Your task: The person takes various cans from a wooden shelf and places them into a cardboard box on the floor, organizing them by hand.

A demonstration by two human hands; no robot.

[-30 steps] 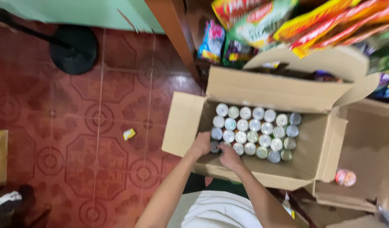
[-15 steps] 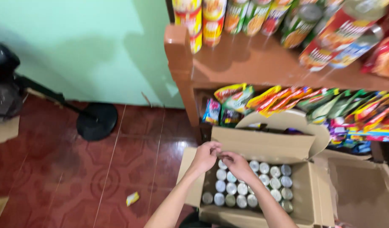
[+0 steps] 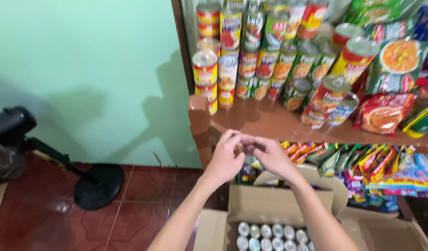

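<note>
1. Nearest the camera, an open cardboard box (image 3: 251, 204) sits at the bottom edge, its flaps folded out, with rows of small silver-topped cans (image 3: 269, 234) packed upright inside.
2. Above the box, the person's two forearms rise together toward the shelf.
3. The left hand (image 3: 228, 155) and the right hand (image 3: 269, 155) meet in front of the shelf edge, fingers curled and touching; something small seems pinched between them, but what it is cannot be told.
4. Just behind the hands runs a brown wooden shelf (image 3: 269, 121), with colourful snack packets (image 3: 362, 167) hanging below it.
5. On the shelf stand stacked red and yellow labelled tins (image 3: 251, 60), some toppled tins (image 3: 330, 100) lying on their sides to the right.
6. Far left, a black stand base (image 3: 98, 186) rests on the red tiled floor (image 3: 42, 218) by the green wall (image 3: 83, 69).
</note>
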